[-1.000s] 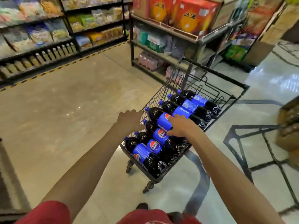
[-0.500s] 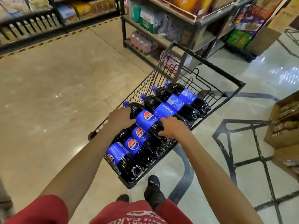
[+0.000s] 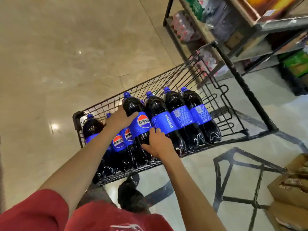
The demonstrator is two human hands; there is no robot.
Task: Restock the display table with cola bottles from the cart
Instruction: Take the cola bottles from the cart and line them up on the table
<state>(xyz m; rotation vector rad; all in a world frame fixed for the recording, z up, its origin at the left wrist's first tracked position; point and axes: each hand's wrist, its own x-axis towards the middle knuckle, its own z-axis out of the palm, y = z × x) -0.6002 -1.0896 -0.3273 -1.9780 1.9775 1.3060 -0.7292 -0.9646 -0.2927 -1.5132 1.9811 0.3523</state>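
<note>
— Polished tile floor (image 3: 66, 55); shelf rack (image 3: 273, 25) at upper right. Location of stock?
— Wire cart (image 3: 150, 87) stands on the floor. Other bottles (image 3: 181, 117) lie side by side in it.
— Grip status?
— Left grip (image 3: 119, 120) is curled over the shoulder of one cola bottle (image 3: 140, 125). Right grip (image 3: 158, 144) is wrapped round the lower body of the same bottle.

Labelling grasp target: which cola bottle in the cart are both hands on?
The topmost round-logo bottle beside the PEPSI-lettered one; left hand grips its shoulder, right hand its lower body.
</note>
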